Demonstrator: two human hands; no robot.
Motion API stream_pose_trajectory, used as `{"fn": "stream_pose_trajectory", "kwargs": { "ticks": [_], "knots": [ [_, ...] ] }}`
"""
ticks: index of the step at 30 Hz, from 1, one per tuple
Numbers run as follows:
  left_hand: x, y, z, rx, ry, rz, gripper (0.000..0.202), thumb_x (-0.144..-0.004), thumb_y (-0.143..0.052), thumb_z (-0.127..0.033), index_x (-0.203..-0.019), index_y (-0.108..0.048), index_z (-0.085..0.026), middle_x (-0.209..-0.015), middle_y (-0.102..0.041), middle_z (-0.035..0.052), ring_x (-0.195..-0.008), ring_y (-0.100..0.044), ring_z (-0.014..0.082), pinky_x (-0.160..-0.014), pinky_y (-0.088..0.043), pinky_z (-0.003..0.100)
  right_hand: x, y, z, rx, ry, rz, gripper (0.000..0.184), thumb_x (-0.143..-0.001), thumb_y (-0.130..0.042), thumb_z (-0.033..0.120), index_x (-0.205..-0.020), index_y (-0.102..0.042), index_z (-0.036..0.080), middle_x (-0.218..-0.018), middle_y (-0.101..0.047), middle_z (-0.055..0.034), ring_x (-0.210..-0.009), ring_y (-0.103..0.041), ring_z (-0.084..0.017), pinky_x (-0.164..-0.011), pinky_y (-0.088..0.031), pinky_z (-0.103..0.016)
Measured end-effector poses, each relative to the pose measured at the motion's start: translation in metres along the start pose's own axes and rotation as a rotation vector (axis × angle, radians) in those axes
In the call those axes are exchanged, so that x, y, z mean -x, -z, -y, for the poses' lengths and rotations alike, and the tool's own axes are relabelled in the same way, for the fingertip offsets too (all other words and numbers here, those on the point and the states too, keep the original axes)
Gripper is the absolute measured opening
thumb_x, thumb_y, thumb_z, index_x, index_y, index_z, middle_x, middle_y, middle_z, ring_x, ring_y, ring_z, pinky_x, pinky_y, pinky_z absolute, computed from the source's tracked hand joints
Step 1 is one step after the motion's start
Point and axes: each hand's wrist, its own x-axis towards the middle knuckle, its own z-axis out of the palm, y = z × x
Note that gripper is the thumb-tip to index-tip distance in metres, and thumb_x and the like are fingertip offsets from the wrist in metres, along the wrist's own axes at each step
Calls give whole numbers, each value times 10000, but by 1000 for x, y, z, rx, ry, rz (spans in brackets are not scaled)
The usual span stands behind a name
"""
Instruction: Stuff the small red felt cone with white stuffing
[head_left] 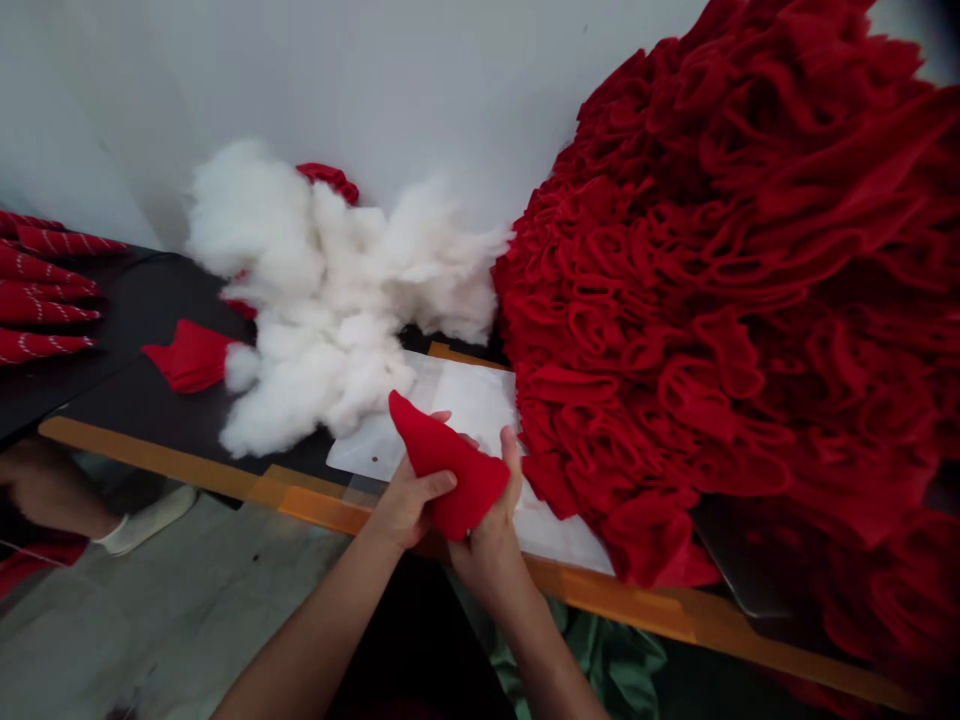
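A red cone-shaped fabric piece (448, 470) is held between both hands over the table's front edge, its narrow tip pointing up and left. My left hand (409, 505) grips its side, thumb across the front and fingers behind. My right hand (491, 550) is closed around the wide end at the lower right; some of its fingers are hidden, and I cannot tell whether they reach inside. Beyond the hands lies a heap of fluffy white stuffing (322, 300). White sheets (472, 400) lie on the table just behind the piece.
A tall pile of red fabric pieces (675, 300) fills the right side. Another red piece (193, 357) lies by the stuffing. Red items with white stitching (45, 285) are at far left. Orange tape (315, 505) runs along the table edge. A person's leg (60, 490) shows below left.
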Motion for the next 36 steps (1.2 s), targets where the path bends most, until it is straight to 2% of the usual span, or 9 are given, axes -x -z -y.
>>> {"fn": "stream_pose_trajectory", "kwargs": {
  "ticks": [2,4,9,15,19,24,29,33,36],
  "knots": [
    [-1,4,-2,37,-28,-59,787,-606,-785,-294,-1286,-388,-282,-1008,-662,33,-906,-640,218,-829,-501,359,2,8,4,-20,9,14,540,-770,-489,66,-1282,-460,235,-1527,128,-52,-1389,-52,-404,-1013,-369,-584],
    [-2,5,-4,40,-50,-73,791,-627,-769,-325,-1308,-369,-284,-1031,-659,43,-921,-639,227,-842,-499,372,4,11,6,-36,24,17,486,-749,-476,35,-1183,-544,242,-1522,142,-17,-1392,-38,-399,-1009,-364,-594],
    [1,-4,-1,-5,-32,-3,883,-581,-797,-246,-1338,-343,-287,-1043,-655,40,-951,-629,225,-892,-470,373,2,1,2,-29,27,3,613,-779,-472,101,-1369,-321,174,-1509,0,-125,-1388,-73,-378,-1028,-331,-612],
    [3,-5,3,-33,-2,-22,870,-542,-806,-166,-1297,-391,-291,-1019,-659,18,-921,-623,197,-852,-477,331,1,-4,-3,-28,27,5,655,-810,-448,174,-1418,-206,173,-1469,-143,-141,-1391,-23,-365,-1064,-241,-632],
    [2,-1,2,0,3,-10,918,-517,-828,-220,-1315,-379,-283,-1020,-656,32,-924,-631,223,-856,-485,358,1,6,2,-82,36,91,620,-775,-456,100,-1373,-322,197,-1507,-17,-100,-1393,-42,-371,-1059,-281,-600],
    [-2,-1,-2,119,-22,-156,863,-538,-823,-342,-1293,-414,-247,-987,-678,37,-865,-651,198,-830,-501,329,2,13,9,-119,-8,103,474,-699,-465,12,-1107,-590,216,-1518,136,-3,-1392,-28,-389,-1037,-303,-611],
    [-5,2,-6,135,2,-176,823,-565,-805,-384,-1288,-442,-234,-969,-695,44,-884,-653,214,-831,-504,341,2,20,11,-197,-44,-30,441,-744,-467,52,-1128,-574,239,-1500,-86,-64,-1382,-156,-339,-1018,-349,-576],
    [-9,5,-7,153,-20,-242,737,-627,-749,-452,-1274,-469,-239,-957,-701,35,-874,-657,200,-807,-514,315,-1,23,9,-243,-184,-299,295,-816,-498,106,-1053,-600,248,-1180,-464,-100,-1102,-511,-230,-857,-504,-428],
    [-10,1,-2,168,-3,-201,728,-622,-749,-459,-1268,-476,-264,-967,-698,22,-874,-659,203,-817,-516,327,-5,17,11,-279,-181,-251,315,-824,-494,101,-1099,-577,228,-1024,-550,-83,-925,-581,-188,-755,-540,-351]
  ]
}}
